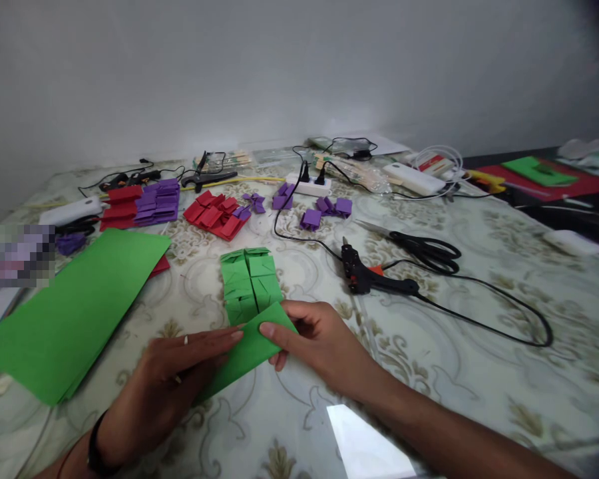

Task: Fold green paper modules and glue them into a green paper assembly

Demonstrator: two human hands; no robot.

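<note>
A folded green paper strip (247, 349) is tilted between my two hands, low in the view. With the thumb on top and the fingers behind, my right hand (324, 339) pinches its right end. My left hand (180, 369) lies along the strip's left part, fingers together and pressed on the paper; its thumb side is partly hidden. Just beyond the strip are folded green paper pieces (251, 283) set side by side in two columns. A stack of flat green paper sheets (84, 306) lies to the left of my left hand.
A black hot glue gun (374, 279) and black-handled scissors (419, 249) lie at right, the gun's cable looping over the cloth. Red folded pieces (217, 216) and purple folded pieces (324, 209) lie farther back. Behind them stands a white power strip (309, 184) with plugs.
</note>
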